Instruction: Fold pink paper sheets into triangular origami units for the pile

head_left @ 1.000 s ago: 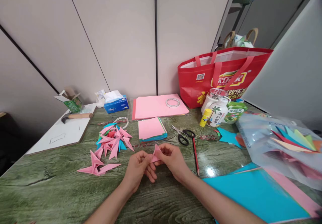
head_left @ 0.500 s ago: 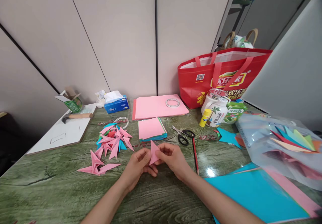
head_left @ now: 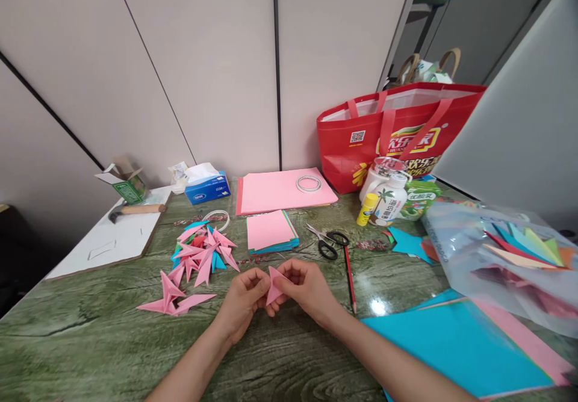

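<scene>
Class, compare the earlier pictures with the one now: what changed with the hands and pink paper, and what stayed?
The left hand and right hand kept their grip on the pink folded piece, turning it slightly so more of its triangle shows. Nothing was let go. The scissors, pencil and folded pile stayed put.

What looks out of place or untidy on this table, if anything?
A hammer lies on the white board at the far left, odd among paper craft supplies. Behind it a small green box sits tilted with its flaps open. The pink paper piece between the left hand and right hand looks undamaged.
</scene>
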